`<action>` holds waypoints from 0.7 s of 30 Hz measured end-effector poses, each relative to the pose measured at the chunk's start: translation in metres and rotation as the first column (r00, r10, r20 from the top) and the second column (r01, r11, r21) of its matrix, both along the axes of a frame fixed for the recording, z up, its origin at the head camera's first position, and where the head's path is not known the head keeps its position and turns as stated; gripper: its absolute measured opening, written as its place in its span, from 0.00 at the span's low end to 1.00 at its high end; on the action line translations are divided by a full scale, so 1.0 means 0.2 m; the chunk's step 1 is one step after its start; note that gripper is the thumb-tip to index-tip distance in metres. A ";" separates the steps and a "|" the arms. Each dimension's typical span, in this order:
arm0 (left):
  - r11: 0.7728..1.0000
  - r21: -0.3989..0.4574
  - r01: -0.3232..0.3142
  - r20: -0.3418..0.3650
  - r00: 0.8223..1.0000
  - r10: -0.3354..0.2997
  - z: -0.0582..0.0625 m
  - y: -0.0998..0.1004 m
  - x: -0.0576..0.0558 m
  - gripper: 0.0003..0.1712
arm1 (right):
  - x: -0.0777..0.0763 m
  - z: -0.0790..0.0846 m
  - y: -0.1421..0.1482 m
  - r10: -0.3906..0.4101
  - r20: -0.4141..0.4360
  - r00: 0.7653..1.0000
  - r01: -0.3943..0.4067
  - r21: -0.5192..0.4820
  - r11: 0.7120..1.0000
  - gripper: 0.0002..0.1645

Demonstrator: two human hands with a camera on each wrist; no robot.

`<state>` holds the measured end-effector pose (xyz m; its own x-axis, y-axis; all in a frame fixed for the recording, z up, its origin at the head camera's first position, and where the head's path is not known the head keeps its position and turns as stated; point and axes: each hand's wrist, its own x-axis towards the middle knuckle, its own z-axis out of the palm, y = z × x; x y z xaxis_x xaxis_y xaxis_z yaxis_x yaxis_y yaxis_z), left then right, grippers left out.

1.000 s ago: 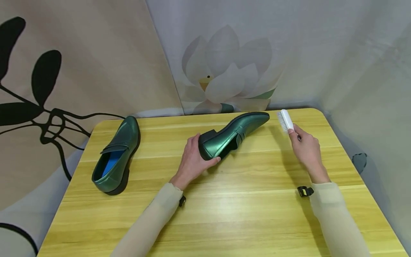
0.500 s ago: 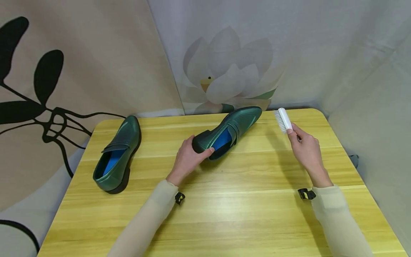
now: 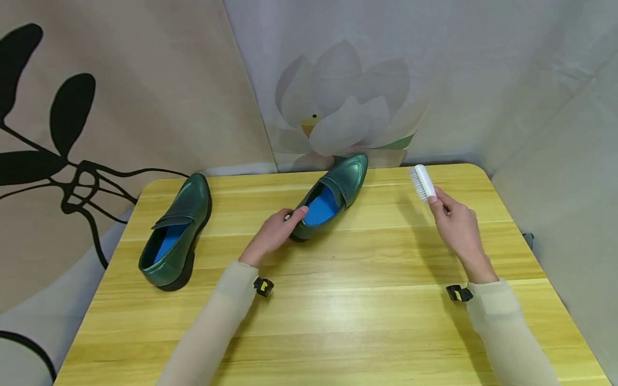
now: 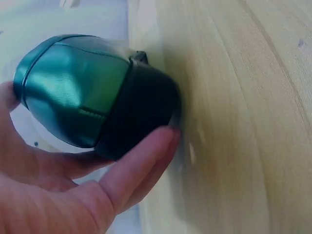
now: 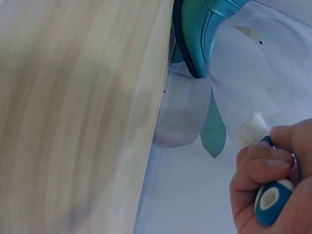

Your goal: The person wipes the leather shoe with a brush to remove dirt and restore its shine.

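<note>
A metallic green loafer (image 3: 346, 179) with a blue insole is gripped at its heel by my left hand (image 3: 272, 234), thumb at the collar and fingers behind. Its toe points up and to the right, close over the table's far edge. In the left wrist view the heel end (image 4: 73, 92) faces the camera, with fingers curled along the dark heel. My right hand (image 3: 455, 228) holds a small white-bristled brush (image 3: 422, 182) to the right of the shoe, apart from it. The right wrist view shows the brush's blue handle (image 5: 273, 212) inside curled fingers.
The matching green loafer (image 3: 176, 230) stands on the left part of the wooden table (image 3: 367, 311), toe toward the back. Behind the table hangs a pale curtain (image 3: 483, 80) printed with a flower and dark leaves.
My left hand has turned the loafer from its side to opening-up, swinging its toe leftward and showing the blue insole. The right hand with the brush has shifted only slightly.
</note>
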<state>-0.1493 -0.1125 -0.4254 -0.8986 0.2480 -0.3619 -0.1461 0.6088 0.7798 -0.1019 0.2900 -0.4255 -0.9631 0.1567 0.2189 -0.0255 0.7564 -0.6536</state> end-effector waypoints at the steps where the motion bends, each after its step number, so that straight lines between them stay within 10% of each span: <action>1: 1.000 0.027 -0.006 0.032 0.999 0.005 0.00 0.00 -0.01 0.58 | 0.00 0.00 0.00 0.000 0.000 1.000 0.000 0.003 1.000 0.32; 12: 0.998 0.055 0.037 0.182 0.982 -0.046 0.04 -0.07 -0.05 0.57 | 0.01 0.00 -0.05 0.019 -0.021 1.000 -0.019 0.013 1.000 0.31; 21: 0.972 -0.231 0.047 -0.208 0.973 -0.097 0.13 0.00 -0.09 0.51 | 0.01 -0.02 -0.06 0.031 -0.047 0.998 -0.030 0.023 0.999 0.31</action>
<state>-0.1671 -0.1115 -0.4001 -0.9441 0.2501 -0.2148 0.0615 0.7737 0.6305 -0.0997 0.2774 -0.4290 -0.9557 0.1222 0.2677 -0.0792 0.7692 -0.6340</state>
